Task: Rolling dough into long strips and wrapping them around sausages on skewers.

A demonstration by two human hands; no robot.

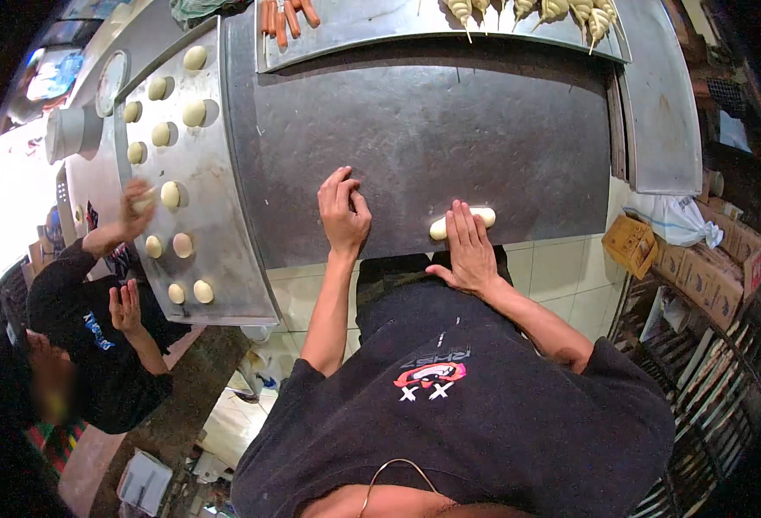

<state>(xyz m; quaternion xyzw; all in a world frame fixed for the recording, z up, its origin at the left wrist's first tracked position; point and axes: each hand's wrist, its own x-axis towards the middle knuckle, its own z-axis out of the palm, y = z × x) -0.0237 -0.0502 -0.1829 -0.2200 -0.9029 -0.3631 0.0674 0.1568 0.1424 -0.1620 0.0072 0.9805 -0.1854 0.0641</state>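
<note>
On the dark work table (pixel 415 129), a short pale dough roll (pixel 486 217) lies near the front edge. My right hand (pixel 469 255) rests flat across its middle, fingers straight, so only the two ends of the roll show. To the left, my left hand (pixel 344 214) hovers over the table or lightly touches it; I cannot tell which. Its fingers are loosely bent and apart, with nothing in them.
At left, a metal tray (pixel 216 164) carries several dough balls. Beside it, a co-worker's hand (pixel 134 207) holds a dough ball. A far tray (pixel 380 43) bears sausages (pixel 284 22) and dough-wrapped skewers (pixel 553 10). Cardboard boxes (pixel 700 276) stand at right.
</note>
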